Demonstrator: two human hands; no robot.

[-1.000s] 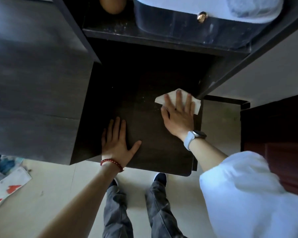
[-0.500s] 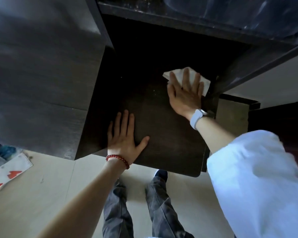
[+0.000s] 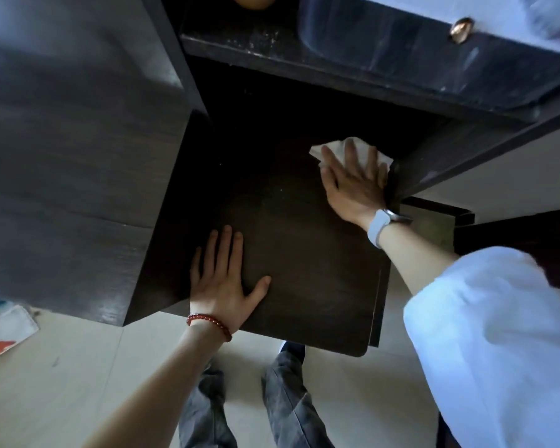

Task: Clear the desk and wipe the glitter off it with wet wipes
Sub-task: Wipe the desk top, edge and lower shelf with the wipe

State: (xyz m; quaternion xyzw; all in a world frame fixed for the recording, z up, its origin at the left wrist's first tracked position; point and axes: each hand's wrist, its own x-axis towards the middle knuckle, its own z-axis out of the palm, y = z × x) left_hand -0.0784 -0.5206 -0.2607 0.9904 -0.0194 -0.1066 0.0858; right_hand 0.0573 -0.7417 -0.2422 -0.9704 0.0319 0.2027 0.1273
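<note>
1. Since a moment ago, the right hand (image 3: 353,182) has pushed the wet wipe (image 3: 346,150) farther back, deep into the far right corner of the desk (image 3: 304,270), under the shelf (image 3: 337,59).
2. That means the front part looks wiped, I think, and the back corner is getting its turn now.
3. Right hand: flat, fingers spread, pressing down on the wipe.
4. Left hand (image 3: 220,279): flat and spread on the near edge of the desk, holding nothing. It seems to steady the person.
5. Tiny pale specks (image 3: 282,192) show on the dark wood in the middle. They may be glitter, so more wiping looks needed.
6. Counting: two hands, one wipe, one watch (image 3: 382,226), one red bead bracelet (image 3: 209,321).
</note>
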